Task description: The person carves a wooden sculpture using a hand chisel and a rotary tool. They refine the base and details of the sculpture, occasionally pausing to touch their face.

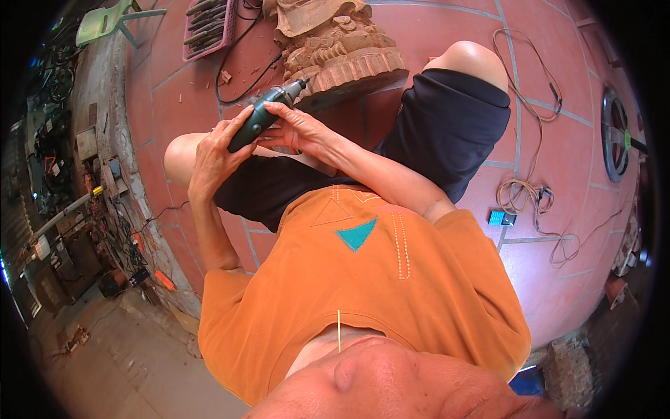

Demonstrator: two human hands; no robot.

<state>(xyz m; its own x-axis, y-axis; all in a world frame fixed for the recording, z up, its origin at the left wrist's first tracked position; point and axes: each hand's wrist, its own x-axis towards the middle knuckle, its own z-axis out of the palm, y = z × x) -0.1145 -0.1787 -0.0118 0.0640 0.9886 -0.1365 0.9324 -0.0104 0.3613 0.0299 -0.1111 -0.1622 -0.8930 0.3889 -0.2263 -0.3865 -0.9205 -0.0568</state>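
Observation:
A dark green rotary tool (pixel 255 123) is held in front of me, its narrow nose tilted up and to the right. My left hand (pixel 218 148) is wrapped round the rear of its body. My right hand (pixel 301 130) grips it nearer the nose, with the fingers partly hidden beneath the tool. Just beyond the tool's tip stands a carved wooden sculpture (pixel 342 59) with a thick, rough base. Whether the tip touches the wood, I cannot tell.
A pink basket (pixel 229 29) of carving chisels (pixel 206 26) lies at the far left, by a black cord (pixel 246 96) and wood chips. A green plastic chair (pixel 103 25) stands beyond it. On the right are a coiled brown cable (pixel 518 195), a blue phone-like device (pixel 501 218) and a round fan (pixel 615 136).

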